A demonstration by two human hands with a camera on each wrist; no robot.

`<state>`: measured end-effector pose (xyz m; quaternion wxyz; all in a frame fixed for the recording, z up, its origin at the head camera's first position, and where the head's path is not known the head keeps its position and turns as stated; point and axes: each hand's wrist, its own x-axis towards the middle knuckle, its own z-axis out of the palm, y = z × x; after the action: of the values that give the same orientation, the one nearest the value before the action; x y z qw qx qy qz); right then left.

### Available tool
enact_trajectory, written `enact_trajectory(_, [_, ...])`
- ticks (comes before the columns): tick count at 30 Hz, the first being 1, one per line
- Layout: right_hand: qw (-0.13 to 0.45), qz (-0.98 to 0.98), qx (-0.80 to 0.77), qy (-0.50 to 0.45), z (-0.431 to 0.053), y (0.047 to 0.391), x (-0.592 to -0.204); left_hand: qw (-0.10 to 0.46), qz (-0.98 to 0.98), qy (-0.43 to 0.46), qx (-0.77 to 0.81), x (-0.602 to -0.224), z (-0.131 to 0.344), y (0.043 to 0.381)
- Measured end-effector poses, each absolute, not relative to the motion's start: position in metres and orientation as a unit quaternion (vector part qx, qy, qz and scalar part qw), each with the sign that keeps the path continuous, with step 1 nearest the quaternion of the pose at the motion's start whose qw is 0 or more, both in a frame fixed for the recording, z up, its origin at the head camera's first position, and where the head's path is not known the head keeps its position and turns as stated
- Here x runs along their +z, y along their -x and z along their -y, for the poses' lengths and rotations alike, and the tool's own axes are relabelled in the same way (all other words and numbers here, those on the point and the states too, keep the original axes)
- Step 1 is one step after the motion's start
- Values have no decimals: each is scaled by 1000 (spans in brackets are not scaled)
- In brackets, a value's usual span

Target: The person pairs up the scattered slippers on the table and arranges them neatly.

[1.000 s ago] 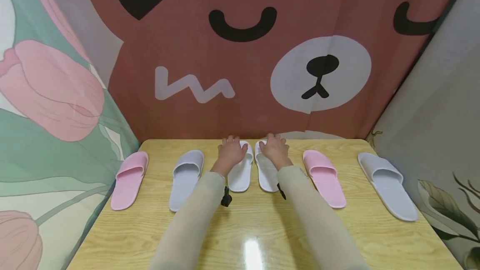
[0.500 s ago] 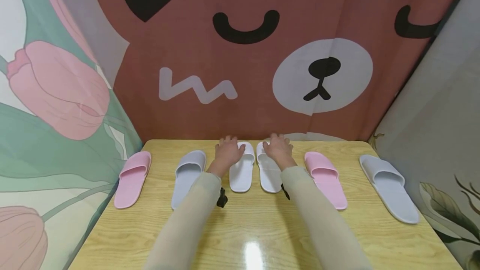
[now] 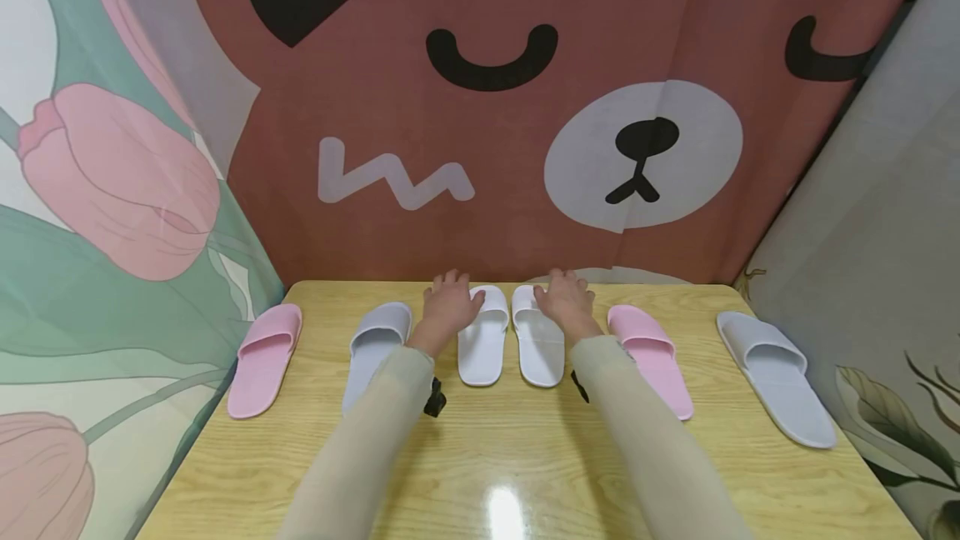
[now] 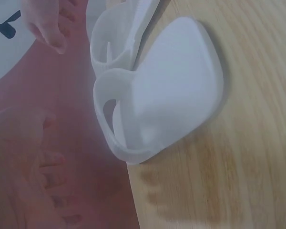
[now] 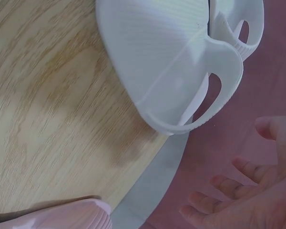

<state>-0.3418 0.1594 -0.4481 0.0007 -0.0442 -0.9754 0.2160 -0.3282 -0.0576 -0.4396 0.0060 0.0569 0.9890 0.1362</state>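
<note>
Two white slippers: left white slipper point(image 3: 482, 354) and right white slipper point(image 3: 541, 354) lie side by side at the middle of the far edge of the table point(image 3: 480, 440), soles down, straps to the far side, a narrow gap between them in the head view.

Left hand point(image 3: 447, 307) is just left of the left white slipper's strap; right hand point(image 3: 567, 303) is just right of the other's. Both wrist views show clear space between hand and strap. Fingers of both hands are apart, with nothing between them.

To either side: a grey slipper point(image 3: 372, 348) and a pink slipper point(image 3: 258, 382) on the left; a second pink slipper point(image 3: 660, 369) and a second grey slipper point(image 3: 783, 386) on the right.

Handling (judged): each white slipper looks very light, not fragile. Sole appears thin, probably flexible. Strap stands arched by itself but likely flattens under a hard squeeze. Surface looks matt, so grip should be secure; the smooth tabletop may let the sole slide when nudged.

Best hold: light pinch on the strap's outer side where it meets the sole, thumb towards the opening. For straightening only, flat pressure along the sole's side edge seems enough.
</note>
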Motion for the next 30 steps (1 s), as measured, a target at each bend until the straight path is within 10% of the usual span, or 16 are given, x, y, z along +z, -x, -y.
enact_trajectory(30, [-5, 978, 206, 42, -190, 328, -447, 4, -989, -47, 139, -444, 96, 322])
